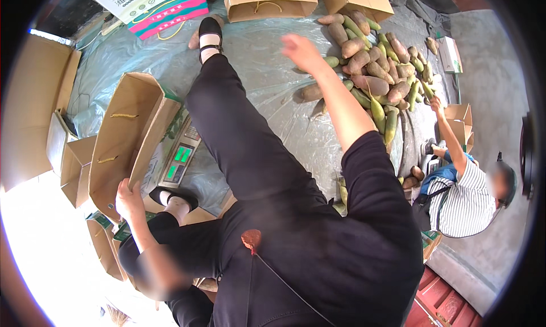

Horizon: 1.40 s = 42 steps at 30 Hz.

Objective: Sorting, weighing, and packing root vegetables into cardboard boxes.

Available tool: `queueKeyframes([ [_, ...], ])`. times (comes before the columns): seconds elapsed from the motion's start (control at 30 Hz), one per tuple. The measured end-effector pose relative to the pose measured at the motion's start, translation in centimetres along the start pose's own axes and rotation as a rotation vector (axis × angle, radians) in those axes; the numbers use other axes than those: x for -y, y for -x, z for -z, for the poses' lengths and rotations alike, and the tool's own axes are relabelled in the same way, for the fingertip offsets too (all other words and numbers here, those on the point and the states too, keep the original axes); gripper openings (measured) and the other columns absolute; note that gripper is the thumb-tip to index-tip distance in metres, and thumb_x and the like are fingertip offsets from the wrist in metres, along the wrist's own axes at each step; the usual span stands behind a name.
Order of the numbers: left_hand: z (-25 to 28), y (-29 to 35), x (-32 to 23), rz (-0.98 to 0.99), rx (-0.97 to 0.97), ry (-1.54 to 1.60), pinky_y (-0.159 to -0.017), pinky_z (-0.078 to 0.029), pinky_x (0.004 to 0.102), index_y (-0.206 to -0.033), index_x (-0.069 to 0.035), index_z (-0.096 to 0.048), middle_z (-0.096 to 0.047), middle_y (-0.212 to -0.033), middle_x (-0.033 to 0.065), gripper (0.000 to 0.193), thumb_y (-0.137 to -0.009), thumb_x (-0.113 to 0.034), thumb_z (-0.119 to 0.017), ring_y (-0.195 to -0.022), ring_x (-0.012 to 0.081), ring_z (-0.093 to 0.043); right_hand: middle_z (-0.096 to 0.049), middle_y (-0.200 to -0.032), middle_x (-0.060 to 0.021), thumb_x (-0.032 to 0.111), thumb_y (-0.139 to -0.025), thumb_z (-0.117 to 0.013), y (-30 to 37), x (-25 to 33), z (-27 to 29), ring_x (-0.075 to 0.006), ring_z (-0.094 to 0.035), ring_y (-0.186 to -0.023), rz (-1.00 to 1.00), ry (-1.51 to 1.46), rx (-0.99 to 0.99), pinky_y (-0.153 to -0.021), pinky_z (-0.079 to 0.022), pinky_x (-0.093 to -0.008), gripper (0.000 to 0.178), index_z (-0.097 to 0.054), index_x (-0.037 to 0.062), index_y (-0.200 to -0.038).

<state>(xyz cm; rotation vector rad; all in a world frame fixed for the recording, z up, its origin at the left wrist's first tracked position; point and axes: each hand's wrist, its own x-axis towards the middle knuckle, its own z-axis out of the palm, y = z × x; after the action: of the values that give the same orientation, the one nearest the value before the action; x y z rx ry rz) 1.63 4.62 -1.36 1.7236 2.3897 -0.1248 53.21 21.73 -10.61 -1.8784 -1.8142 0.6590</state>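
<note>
My left hand (129, 199) is closed on the near rim of a tall brown cardboard gift bag (126, 136) with yellow rope handles. The bag's mouth faces up, and it stands on or against a digital scale (183, 154) with lit green displays; its base is hidden. My right hand (301, 51) is stretched out over the plastic sheet, left of a heap of long radishes (372, 85), some green and some brown. Nothing shows in that hand, and its fingers look extended, though slightly blurred. It appears apart from the heap.
Open cardboard bags (272, 3) and a printed white-and-pink box (151, 8) stand at the far side. More cartons (77, 168) are at the left. Clear plastic sheeting (256, 54) covers the floor. A person in a striped shirt (463, 205) reaches toward the heap from the right.
</note>
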Motion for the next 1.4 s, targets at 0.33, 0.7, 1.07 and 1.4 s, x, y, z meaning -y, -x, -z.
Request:
queueKeyframes([
  [0.33, -0.5, 0.2, 1.0, -0.016, -0.045, 0.06, -0.07, -0.046, 0.0391, -0.092, -0.005, -0.061, -0.062, -0.085, 0.012, 0.02, -0.077, -0.019, -0.062, -0.079, 0.0316, -0.06, -0.062, -0.086, -0.0049, 0.018, -0.079, -0.06, 17.5, -18.0, -7.5, -0.0193, -0.062, -0.074, -1.153, -0.31, 0.229, -0.063, -0.048, -0.0416, 0.021, -0.06, 0.0097, -0.099],
  [0.7, -1.0, -0.3, 0.7, -0.044, -0.058, 0.065, -0.072, -0.047, 0.0369, -0.091, -0.004, -0.061, -0.062, -0.087, 0.0117, 0.02, -0.076, -0.016, -0.064, -0.081, 0.0309, -0.061, -0.032, -0.135, -0.013, 0.034, -0.077, -0.071, 12.4, -18.6, -9.9, -0.0361, -0.044, -0.111, -1.43, -1.081, -0.272, -0.084, -0.044, -0.0532, 0.068, -0.036, 0.0118, -0.132],
  [1.07, 0.0, -0.3, -0.3, -0.016, -0.08, 0.034, -0.065, -0.046, 0.0373, -0.082, -0.005, -0.059, -0.058, -0.079, 0.0112, 0.013, -0.072, -0.012, -0.064, -0.076, 0.0321, -0.059, -0.054, -0.116, -0.0089, 0.021, -0.064, -0.081, 8.2, -19.6, -12.3, -0.0312, -0.053, -0.098, -1.606, -1.012, -0.592, -0.071, -0.043, -0.0562, 0.06, -0.05, 0.0096, -0.115],
  [1.4, 0.2, 0.1, -0.4, 0.039, -0.09, 0.111, -0.069, -0.048, 0.0356, -0.079, -0.007, -0.063, -0.061, -0.079, 0.0081, 0.009, -0.074, -0.015, -0.064, -0.079, 0.0287, -0.06, -0.055, -0.111, -0.0072, 0.008, -0.06, -0.079, 9.8, -14.5, -11.1, -0.0293, -0.054, -0.094, -1.434, -0.795, -0.341, -0.07, -0.042, -0.0525, 0.071, -0.044, 0.0139, -0.121],
])
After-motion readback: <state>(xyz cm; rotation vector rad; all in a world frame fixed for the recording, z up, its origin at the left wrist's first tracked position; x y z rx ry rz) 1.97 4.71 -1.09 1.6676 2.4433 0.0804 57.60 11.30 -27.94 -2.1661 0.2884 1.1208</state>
